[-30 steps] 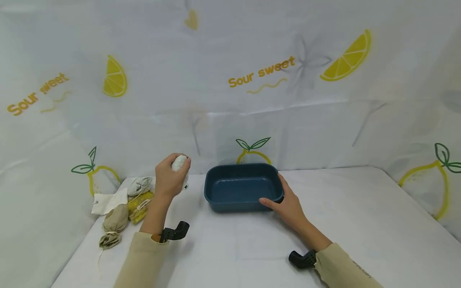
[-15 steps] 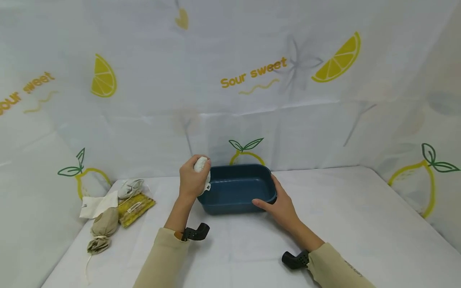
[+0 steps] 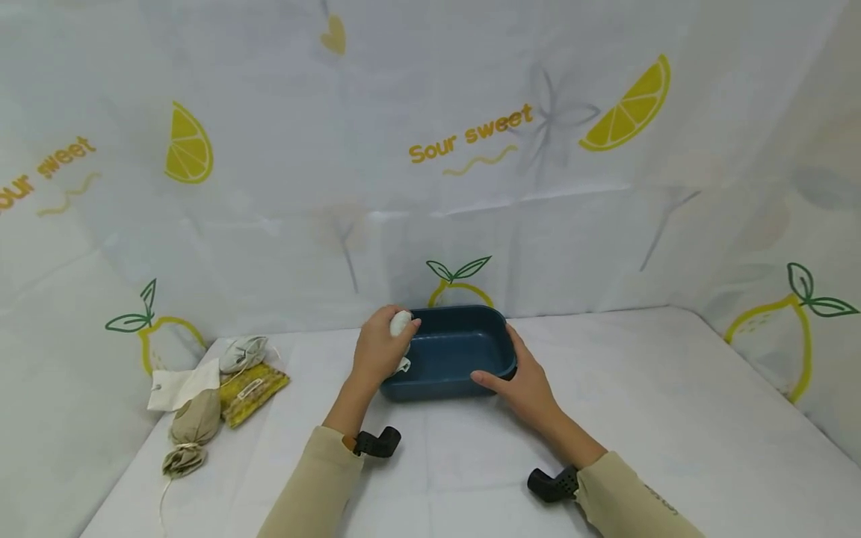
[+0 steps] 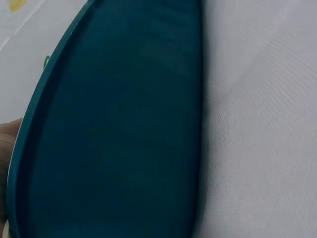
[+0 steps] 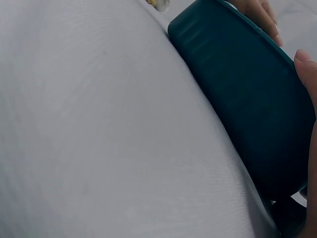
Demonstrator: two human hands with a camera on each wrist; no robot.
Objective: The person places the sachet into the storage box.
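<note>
A dark blue plastic basin (image 3: 444, 390) stands at the back middle of the table. My left hand (image 3: 377, 345) grips a small white cloth pouch (image 3: 400, 323) over the basin's left end; the pouch's gathered end pokes out below the palm, and the rest is hidden by the fingers. At the basin's right end, my right hand (image 3: 528, 379) holds the wall, thumb at the front and fingers round the side. In the left wrist view, the basin wall (image 4: 114, 124) fills much of the picture. The right wrist view shows the right thumb (image 5: 304, 67) at the rim.
On the left side of the table lie a tan tied pouch (image 3: 196, 418), a yellow packet (image 3: 254, 390) with a label, a pale grey pouch (image 3: 244, 353) and a white cloth piece (image 3: 183, 387). A lemon-printed white sheet (image 3: 303, 254) hangs behind the basin.
My left hand has moved right with the white pouch, from left of the basin to over its left end, and has lowered. The right hand stays on the basin.
</note>
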